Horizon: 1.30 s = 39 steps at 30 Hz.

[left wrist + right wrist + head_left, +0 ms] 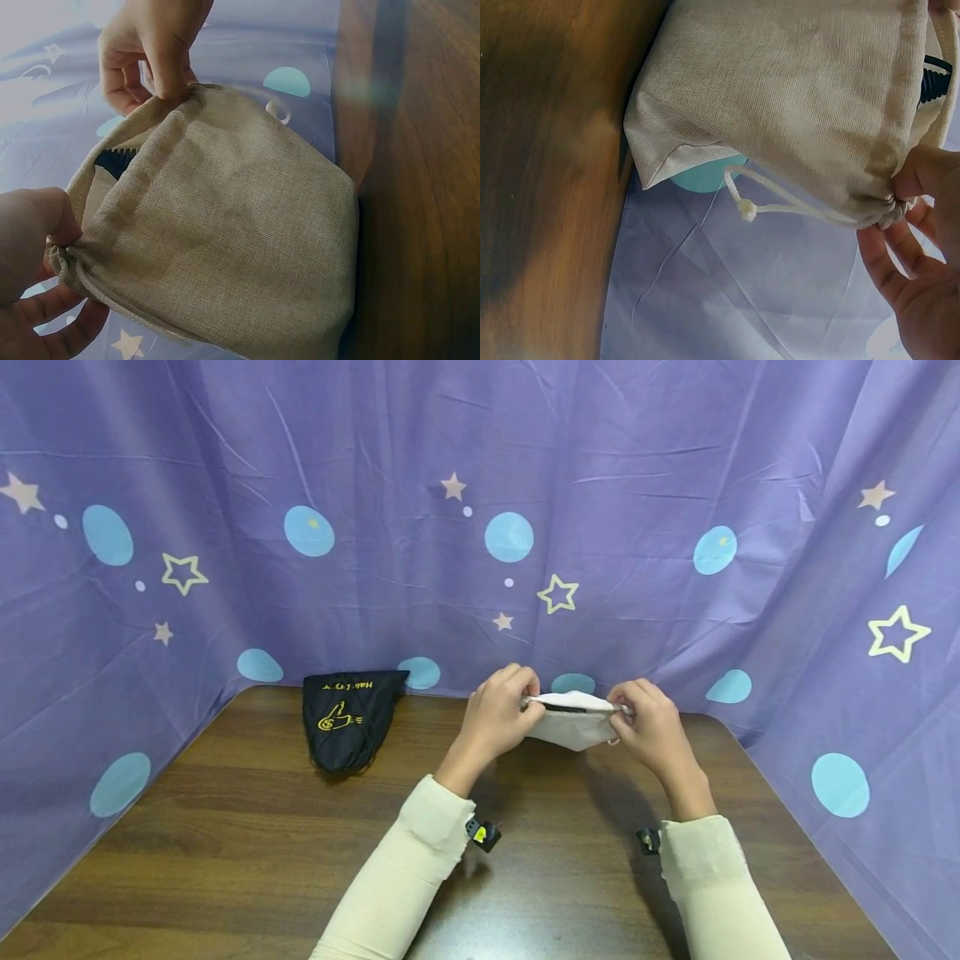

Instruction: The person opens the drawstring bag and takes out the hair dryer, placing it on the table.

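bag (573,732) | left fingers (519,685), right fingers (639,697) pinch opposite mouth edges | tabletop (420,752) between bag and black pouch (348,718)

L hand (498,714) pinched one end of a white bag's (573,732) mouth, R hand (652,727) the other; mouth gaped a bit, w/ a dark strip (564,708) showing inside. Black bag (352,745) w/ yellow print lay at back of brown table (285,860), well L of both hands. Pale sleeves (393,885), small dark gadget (487,837) by each wrist. Purple curtain (375,618) w/ stars & blue dots hung behind & both sides.
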### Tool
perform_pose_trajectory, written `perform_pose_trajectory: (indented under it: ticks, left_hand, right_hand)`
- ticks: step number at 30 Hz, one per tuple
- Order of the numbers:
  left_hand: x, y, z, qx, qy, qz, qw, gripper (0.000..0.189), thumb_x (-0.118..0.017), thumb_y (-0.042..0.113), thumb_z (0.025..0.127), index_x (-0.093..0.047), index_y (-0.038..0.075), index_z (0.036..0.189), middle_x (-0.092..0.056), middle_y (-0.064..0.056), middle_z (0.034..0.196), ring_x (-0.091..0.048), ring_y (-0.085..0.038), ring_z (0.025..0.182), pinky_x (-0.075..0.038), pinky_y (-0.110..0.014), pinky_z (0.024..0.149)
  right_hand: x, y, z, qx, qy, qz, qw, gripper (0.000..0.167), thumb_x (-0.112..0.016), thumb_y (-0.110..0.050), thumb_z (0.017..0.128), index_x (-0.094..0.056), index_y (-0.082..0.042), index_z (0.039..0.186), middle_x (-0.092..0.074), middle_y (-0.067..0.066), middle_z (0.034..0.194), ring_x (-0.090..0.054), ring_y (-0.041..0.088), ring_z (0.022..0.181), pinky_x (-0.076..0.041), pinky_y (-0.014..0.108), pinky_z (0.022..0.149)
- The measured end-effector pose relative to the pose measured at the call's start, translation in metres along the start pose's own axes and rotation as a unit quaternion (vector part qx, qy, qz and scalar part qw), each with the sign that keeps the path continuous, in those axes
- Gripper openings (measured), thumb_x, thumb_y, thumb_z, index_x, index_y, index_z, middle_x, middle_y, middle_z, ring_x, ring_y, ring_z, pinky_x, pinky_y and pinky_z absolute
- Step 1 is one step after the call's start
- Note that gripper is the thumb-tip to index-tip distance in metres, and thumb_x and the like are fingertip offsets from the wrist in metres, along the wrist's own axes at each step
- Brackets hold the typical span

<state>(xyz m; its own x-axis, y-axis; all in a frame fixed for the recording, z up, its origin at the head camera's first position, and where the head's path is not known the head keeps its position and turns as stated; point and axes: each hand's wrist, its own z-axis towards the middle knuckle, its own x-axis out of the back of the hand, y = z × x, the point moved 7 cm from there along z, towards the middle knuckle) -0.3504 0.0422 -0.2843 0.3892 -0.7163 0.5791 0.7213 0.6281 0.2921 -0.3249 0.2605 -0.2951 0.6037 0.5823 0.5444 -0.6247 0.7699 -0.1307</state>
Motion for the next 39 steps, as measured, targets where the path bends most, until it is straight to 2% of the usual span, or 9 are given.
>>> perform_pose_trajectory:
  ticks: [7, 13, 20, 27, 39]
  left_hand:
    - [-0.0001, 0.0006, 0.0005, 0.003, -0.001, 0.007, 1.0, 0.012, -0.068, 0.009, 0.079, -0.06, 0.016, 0.085, -0.054, 0.004, 0.079, -0.051, -0.015, 0.071, -0.046, -0.035, 0.059]
    - [0.0014, 0.0007, 0.0009, 0.003, -0.003, 0.008, 1.0, 0.012, -0.067, 0.007, 0.081, -0.061, 0.016, 0.087, -0.056, 0.004, 0.083, -0.053, -0.015, 0.074, -0.047, -0.035, 0.06]
    - [0.0014, 0.0009, 0.0003, 0.0, -0.014, 0.007, 0.9999, 0.015, -0.07, 0.007, 0.077, -0.06, 0.016, 0.084, -0.054, 0.004, 0.08, -0.051, -0.014, 0.072, -0.044, -0.033, 0.057]
    - [-0.0002, 0.0012, -0.0009, -0.001, -0.02, 0.016, 0.9997, 0.018, -0.067, 0.003, 0.074, -0.058, 0.017, 0.082, -0.053, 0.004, 0.079, -0.05, -0.015, 0.072, -0.044, -0.034, 0.056]
    - [0.0038, -0.0007, 0.0002, 0.001, -0.021, 0.014, 0.9997, 0.015, -0.066, 0.003, 0.079, -0.061, 0.016, 0.084, -0.056, 0.003, 0.081, -0.052, -0.016, 0.074, -0.046, -0.034, 0.06]
  right_hand:
    - [0.0007, -0.0006, -0.0002, -0.025, 0.006, -0.023, 0.9994, 0.018, -0.071, 0.008, 0.072, -0.066, -0.002, 0.086, -0.063, 0.012, 0.081, -0.056, 0.027, 0.071, -0.047, 0.043, 0.062]
    - [0.0017, 0.0016, -0.0002, -0.033, 0.0, -0.012, 0.9994, 0.016, -0.067, 0.011, 0.076, -0.067, -0.001, 0.086, -0.062, 0.013, 0.08, -0.055, 0.025, 0.069, -0.045, 0.042, 0.062]
    - [0.0041, 0.0014, 0.0008, -0.031, -0.018, 0.011, 0.9993, 0.021, -0.066, 0.014, 0.074, -0.068, -0.002, 0.088, -0.064, 0.01, 0.081, -0.057, 0.02, 0.07, -0.047, 0.037, 0.062]
    - [0.0041, 0.0009, 0.0018, -0.035, -0.022, 0.007, 0.9991, 0.024, -0.068, 0.016, 0.07, -0.068, -0.002, 0.086, -0.064, 0.009, 0.08, -0.056, 0.021, 0.07, -0.047, 0.039, 0.063]
    - [0.0079, 0.0044, 0.0004, -0.027, -0.01, 0.004, 0.9996, 0.024, -0.066, 0.018, 0.071, -0.069, -0.002, 0.085, -0.065, 0.01, 0.08, -0.058, 0.022, 0.071, -0.048, 0.039, 0.063]
